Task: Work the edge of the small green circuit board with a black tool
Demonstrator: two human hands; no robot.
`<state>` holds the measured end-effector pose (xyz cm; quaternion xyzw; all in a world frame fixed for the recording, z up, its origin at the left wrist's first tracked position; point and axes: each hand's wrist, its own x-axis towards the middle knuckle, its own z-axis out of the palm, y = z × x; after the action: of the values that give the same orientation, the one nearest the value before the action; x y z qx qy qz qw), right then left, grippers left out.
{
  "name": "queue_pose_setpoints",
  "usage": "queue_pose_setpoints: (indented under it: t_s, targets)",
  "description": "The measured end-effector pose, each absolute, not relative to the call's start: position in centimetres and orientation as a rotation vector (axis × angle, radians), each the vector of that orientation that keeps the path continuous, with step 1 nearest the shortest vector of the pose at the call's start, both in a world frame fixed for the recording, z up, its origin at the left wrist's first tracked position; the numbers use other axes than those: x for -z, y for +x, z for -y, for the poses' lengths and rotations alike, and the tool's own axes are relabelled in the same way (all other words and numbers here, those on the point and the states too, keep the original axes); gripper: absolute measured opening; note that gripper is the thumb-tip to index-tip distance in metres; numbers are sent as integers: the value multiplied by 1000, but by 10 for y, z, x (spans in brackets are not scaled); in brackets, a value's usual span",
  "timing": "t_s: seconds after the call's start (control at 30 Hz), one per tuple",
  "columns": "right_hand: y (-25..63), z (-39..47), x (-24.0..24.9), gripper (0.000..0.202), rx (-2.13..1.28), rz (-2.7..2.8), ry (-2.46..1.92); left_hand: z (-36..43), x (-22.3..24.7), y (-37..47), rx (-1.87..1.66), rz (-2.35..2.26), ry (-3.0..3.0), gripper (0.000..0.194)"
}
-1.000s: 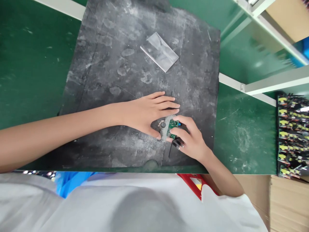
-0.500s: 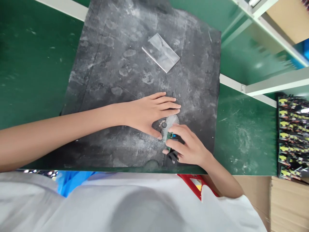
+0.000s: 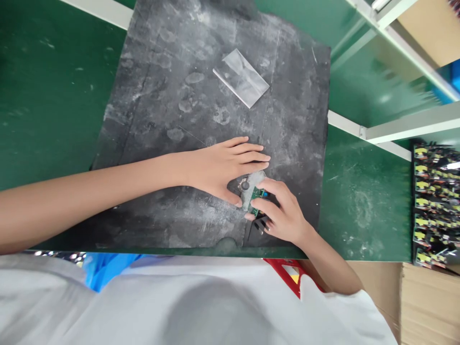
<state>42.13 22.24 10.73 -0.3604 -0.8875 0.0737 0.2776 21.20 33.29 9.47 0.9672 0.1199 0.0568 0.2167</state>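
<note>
A small green circuit board [image 3: 256,195] lies partly inside a clear plastic bag [image 3: 250,183] on the worn black mat [image 3: 179,105]. My right hand [image 3: 280,211] grips the board by its near end; a black part shows under my fingers. My left hand [image 3: 223,167] lies flat on the mat, fingers and thumb pressing the bag's left side down. Both hands meet near the mat's front right.
An empty clear bag [image 3: 241,77] lies further back on the mat. The green bench [image 3: 46,86] surrounds the mat. A tray of yellow-and-black components [image 3: 434,201] sits at the right. White shelf rails [image 3: 395,129] run behind; cardboard boxes [image 3: 427,306] stand lower right.
My right hand pulled the board back toward me half a second ago, then pushed it forward into the bag again. My left hand has stayed put.
</note>
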Motion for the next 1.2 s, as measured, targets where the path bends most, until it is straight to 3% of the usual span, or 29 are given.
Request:
queue_pose_setpoints:
  t_s: [1.2]
  targets:
    - [424,-221,-107,6,-273,2443,-920,-332,-92,212,-205,-331,2652,86]
